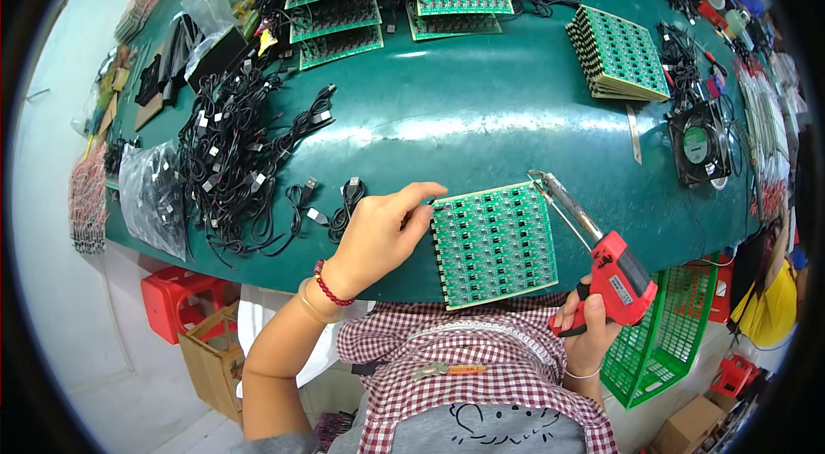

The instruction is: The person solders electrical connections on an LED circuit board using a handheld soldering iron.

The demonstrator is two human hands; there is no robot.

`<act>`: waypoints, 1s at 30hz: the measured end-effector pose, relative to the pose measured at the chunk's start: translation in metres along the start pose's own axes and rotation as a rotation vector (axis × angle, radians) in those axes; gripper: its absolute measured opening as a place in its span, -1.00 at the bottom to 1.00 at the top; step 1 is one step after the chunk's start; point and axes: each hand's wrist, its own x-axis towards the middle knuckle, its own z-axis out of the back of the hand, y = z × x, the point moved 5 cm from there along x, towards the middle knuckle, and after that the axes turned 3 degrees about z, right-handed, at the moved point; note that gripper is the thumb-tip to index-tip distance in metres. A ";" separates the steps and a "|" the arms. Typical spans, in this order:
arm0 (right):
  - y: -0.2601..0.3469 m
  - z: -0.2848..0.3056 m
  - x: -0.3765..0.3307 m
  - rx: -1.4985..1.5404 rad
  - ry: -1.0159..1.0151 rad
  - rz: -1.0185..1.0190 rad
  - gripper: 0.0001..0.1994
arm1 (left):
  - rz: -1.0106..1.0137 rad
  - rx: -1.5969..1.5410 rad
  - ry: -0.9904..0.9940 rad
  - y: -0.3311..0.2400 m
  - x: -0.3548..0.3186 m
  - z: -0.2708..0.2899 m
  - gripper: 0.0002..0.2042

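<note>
A green circuit board panel (496, 243) with rows of small black parts lies near the table's front edge. At its upper left corner is my left hand (387, 226), thumb and index finger closed together; whatever they pinch is too small to make out. My right hand (591, 321) grips the handle of a red soldering gun (620, 279). The gun's metal barrel slants up and left, and its tip is by the board's upper right corner. Left of my left hand lie coiled black USB cables (345, 205).
A big heap of black cables (228, 153) covers the table's left side, beside a plastic bag (153, 196). Stacked boards stand at the back (335, 15) and back right (617, 54). A black fan (698, 144) sits at right, above a green basket (657, 351).
</note>
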 end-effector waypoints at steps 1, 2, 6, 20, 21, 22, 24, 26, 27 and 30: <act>0.000 0.000 0.000 0.008 0.000 0.003 -0.70 | -0.001 0.000 -0.002 0.000 0.000 0.000 -0.77; -0.001 0.002 -0.001 0.008 0.002 0.005 -0.70 | -0.007 -0.006 0.009 -0.001 -0.001 -0.002 -0.78; -0.002 0.003 0.000 0.005 0.006 -0.004 -0.69 | -0.081 -0.029 -0.016 0.006 -0.003 -0.007 -0.79; -0.015 -0.010 -0.004 -0.301 0.252 -0.139 -0.76 | -0.119 0.400 -0.144 0.000 -0.004 -0.027 -0.87; -0.016 -0.010 -0.004 -0.303 0.248 -0.145 -0.76 | -0.127 0.430 -0.128 0.001 -0.004 -0.029 -0.87; -0.018 -0.010 -0.005 -0.342 0.278 -0.137 -0.77 | -0.125 0.426 -0.123 0.002 -0.003 -0.029 -0.87; -0.026 -0.005 -0.007 -0.411 0.328 -0.099 -0.81 | -0.132 0.434 -0.118 0.002 -0.002 -0.029 -0.86; -0.025 -0.006 -0.008 -0.418 0.336 -0.103 -0.82 | -0.121 0.424 -0.101 0.002 -0.001 -0.030 -0.86; -0.024 -0.007 -0.008 -0.422 0.346 -0.101 -0.83 | -0.113 0.418 -0.090 0.002 0.000 -0.030 -0.85; -0.028 -0.005 -0.009 -0.453 0.382 -0.061 -0.81 | -0.104 0.430 -0.059 0.004 0.000 -0.031 -0.84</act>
